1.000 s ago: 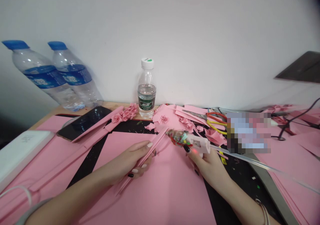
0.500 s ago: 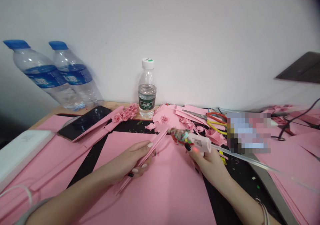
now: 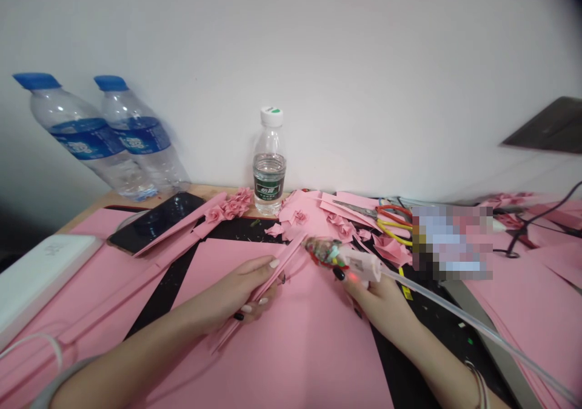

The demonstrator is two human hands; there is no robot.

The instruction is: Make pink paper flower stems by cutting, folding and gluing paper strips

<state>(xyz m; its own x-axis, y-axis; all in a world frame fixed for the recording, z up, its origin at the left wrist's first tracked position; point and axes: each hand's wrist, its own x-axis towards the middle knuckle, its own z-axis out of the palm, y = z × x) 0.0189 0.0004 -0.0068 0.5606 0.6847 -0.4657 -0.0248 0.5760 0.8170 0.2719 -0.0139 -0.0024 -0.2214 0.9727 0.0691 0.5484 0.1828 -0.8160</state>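
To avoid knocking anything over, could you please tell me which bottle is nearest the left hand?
The small bottle with the white cap, beyond the left hand; both larger bottles have blue caps and stand farther left.

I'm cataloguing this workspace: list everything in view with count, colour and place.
Wall: 1, pale, back.
Wall plate: 1, dark, right.
Blue-capped bottles: 2, clear, left.
White-capped bottle: 1, clear, back centre.
Table: 1, brown, underneath.
Mat: count unclear, black, under paper.
Paper sheets: many, pink, across table.
Paper flowers: several, pink, along the back.
Phone: 1, black, left.
Box: 1, white, far left.
Cable: 1, white, lower left.
Black lead: count unclear, black, right.
Scissors: count unclear, red and yellow handles, right.
Scraps: several, yellow and green, right.
Folded paper: count unclear, pink, centre.
Glue gun: 1, white, centre.
Glue stick: 1, translucent, behind gun.
Left hand: 1, white and black nails, gripping paper.
Right hand: 1, black nails, gripping gun.
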